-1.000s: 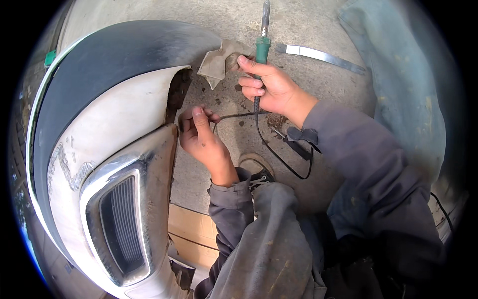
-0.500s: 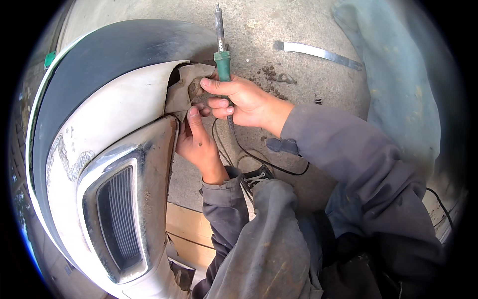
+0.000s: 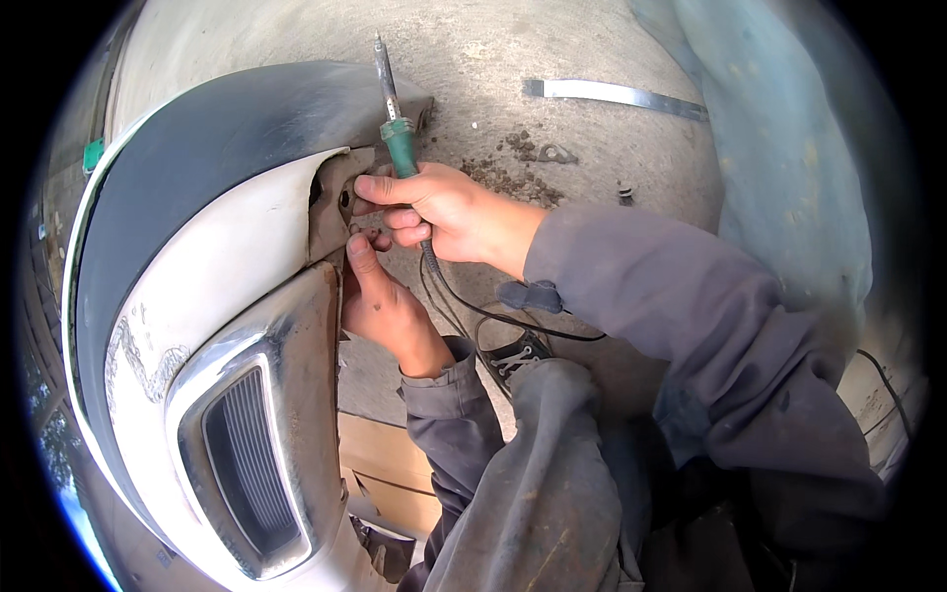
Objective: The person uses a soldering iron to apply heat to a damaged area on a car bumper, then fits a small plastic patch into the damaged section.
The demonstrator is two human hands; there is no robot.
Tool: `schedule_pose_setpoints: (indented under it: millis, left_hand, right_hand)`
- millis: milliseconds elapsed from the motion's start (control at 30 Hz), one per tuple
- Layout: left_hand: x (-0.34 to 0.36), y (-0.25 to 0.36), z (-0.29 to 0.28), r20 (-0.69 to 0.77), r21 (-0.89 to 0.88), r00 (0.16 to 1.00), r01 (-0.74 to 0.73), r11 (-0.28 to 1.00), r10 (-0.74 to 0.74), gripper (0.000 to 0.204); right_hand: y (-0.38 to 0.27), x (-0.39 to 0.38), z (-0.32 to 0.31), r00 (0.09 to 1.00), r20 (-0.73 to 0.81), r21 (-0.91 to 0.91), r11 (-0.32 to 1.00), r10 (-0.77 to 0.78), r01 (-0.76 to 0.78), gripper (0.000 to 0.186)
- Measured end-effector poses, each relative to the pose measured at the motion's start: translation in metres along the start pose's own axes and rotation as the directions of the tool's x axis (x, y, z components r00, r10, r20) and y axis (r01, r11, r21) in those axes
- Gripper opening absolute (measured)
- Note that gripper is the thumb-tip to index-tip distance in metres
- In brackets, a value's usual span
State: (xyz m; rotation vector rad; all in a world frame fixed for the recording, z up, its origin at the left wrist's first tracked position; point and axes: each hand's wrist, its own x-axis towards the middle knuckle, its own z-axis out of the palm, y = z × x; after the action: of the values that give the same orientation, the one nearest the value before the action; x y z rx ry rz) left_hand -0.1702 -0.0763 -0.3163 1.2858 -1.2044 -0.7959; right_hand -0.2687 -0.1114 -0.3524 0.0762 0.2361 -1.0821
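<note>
A white and dark grey car bumper [image 3: 229, 217] with a chrome-framed grille [image 3: 247, 459] fills the left side. My right hand [image 3: 464, 212] is closed around the green handle of a soldering iron [image 3: 399, 146]; its metal tip points up and away from the bumper. Thumb and forefinger of that hand also pinch the torn edge of a dirty tab [image 3: 333, 202] with a dark hole, at the bumper's end. Just below, my left hand [image 3: 390, 316] is closed on the lower edge of the same tab, its fingertips partly hidden behind it.
A flat metal strip [image 3: 621, 95] lies on the concrete floor beyond my right hand. Crumbs of dirt [image 3: 518, 178] and a small metal piece [image 3: 557, 154] are scattered near it. The black cord [image 3: 473, 311] loops by my shoe [image 3: 518, 355]. Cardboard [image 3: 385, 449] lies beside the bumper.
The soldering iron has tilted left, and my right hand has shifted slightly left along the tab. The tab's dark hole now shows. The whole view has moved a little.
</note>
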Motion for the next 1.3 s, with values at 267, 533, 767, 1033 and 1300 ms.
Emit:
schedule_pose_setpoints:
  millis: [267, 533, 767, 1033, 1300]
  left_hand:
    - [0.003, -0.005, -0.001, -0.044, 0.110, 0.999, 0.021, 0.994, -0.016, 0.022]
    - [0.008, -0.007, -0.003, 0.017, -0.142, 0.997, 0.072, 0.987, -0.070, 0.013]
    - [0.005, -0.004, -0.005, 0.098, -0.200, 0.990, 0.115, 0.973, -0.096, 0.015]
    - [0.006, 0.003, 0.003, 0.137, -0.259, 0.985, 0.141, 0.956, -0.108, 0.014]
    - [0.014, 0.003, 0.004, 0.116, -0.113, 0.991, 0.073, 0.991, -0.060, 0.016]
  right_hand:
    - [0.000, 0.000, 0.003, 0.996, -0.065, -0.054, 0.997, -0.065, 0.061, 0.021]
    - [-0.012, -0.006, 0.007, 0.986, -0.093, -0.042, 0.990, -0.137, 0.134, 0.020]
    - [-0.023, -0.007, 0.010, 0.992, -0.127, 0.014, 1.000, -0.023, 0.025, 0.025]
    - [-0.022, -0.001, 0.003, 0.999, 0.005, 0.106, 0.993, 0.051, -0.051, 0.024]
    - [-0.020, 0.000, 0.005, 0.998, -0.053, 0.102, 0.994, 0.042, -0.037, 0.028]
